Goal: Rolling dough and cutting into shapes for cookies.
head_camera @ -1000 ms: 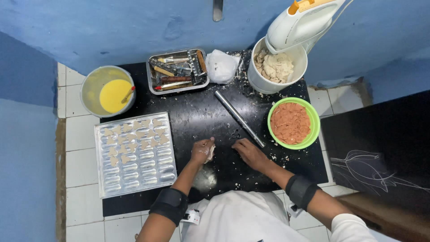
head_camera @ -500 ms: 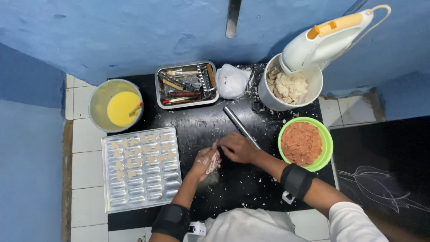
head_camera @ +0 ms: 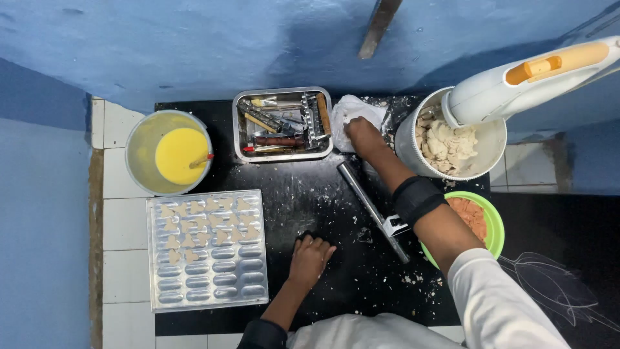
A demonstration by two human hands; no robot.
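Observation:
My left hand lies flat on the black counter, fingers apart, with nothing visible in it. My right hand stretches to the back of the counter and dips into a white plastic bag; its fingertips are hidden in the bag. A thin metal rolling rod lies diagonally on the counter under my right forearm. At the left sits a metal mould tray whose upper rows hold several small dough pieces.
A bowl of yellow liquid with a brush stands at the back left. A steel tray of tools sits behind the centre. At the right are a white bucket of dough, a hand mixer and a green bowl of reddish filling.
Both hands were together over a piece of dough at the counter's middle. My right hand has since reached back to the white bag, and my left hand has lowered flat onto the counter.

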